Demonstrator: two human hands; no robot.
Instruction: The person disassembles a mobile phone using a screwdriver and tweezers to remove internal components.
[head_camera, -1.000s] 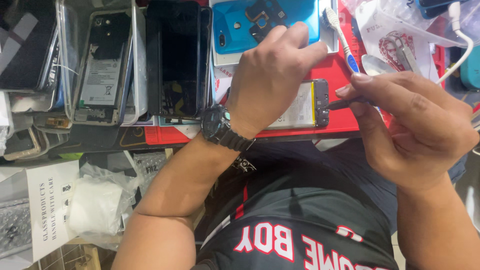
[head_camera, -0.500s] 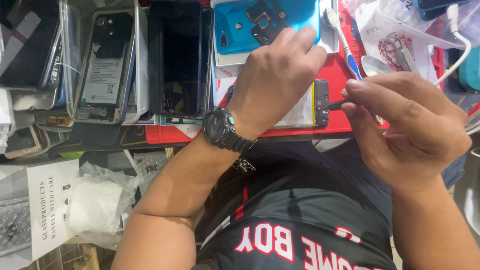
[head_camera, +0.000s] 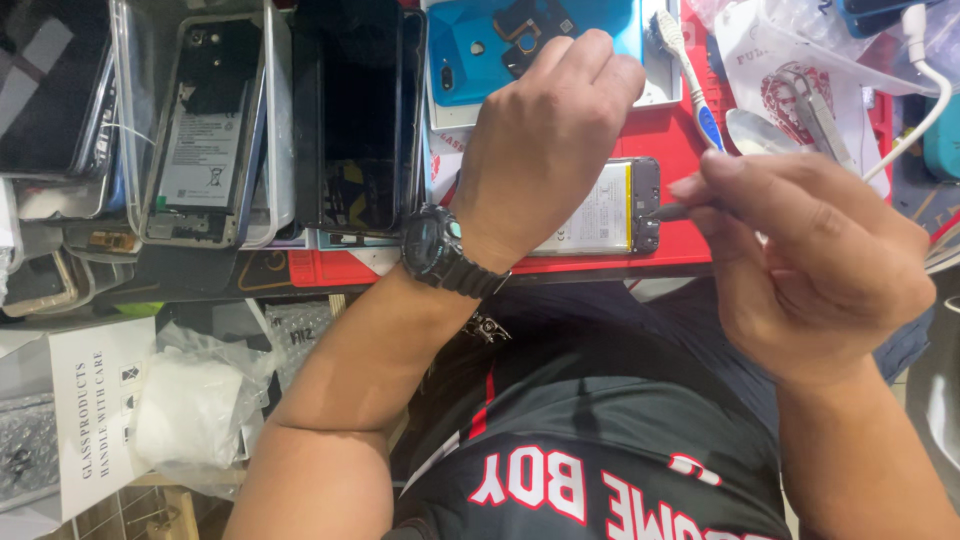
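An opened phone (head_camera: 610, 208) with its battery showing lies on a red mat (head_camera: 670, 140) at the bench's near edge. My left hand (head_camera: 545, 140), with a black watch on the wrist, rests closed on top of the phone and hides most of it. My right hand (head_camera: 810, 255) pinches a thin dark tool (head_camera: 668, 212) whose tip touches the phone's lower end.
Several opened phones in clear trays (head_camera: 205, 130) and a dark phone screen (head_camera: 358, 120) lie at the left. A blue phone back cover (head_camera: 500, 45), a toothbrush (head_camera: 690, 70), tweezers (head_camera: 812, 110) and a white cable (head_camera: 915, 80) sit behind the mat. A white box (head_camera: 95, 420) stands below left.
My right hand has shifted left, bringing the tool's tip onto the phone's lower end. The left hand stays on the phone.
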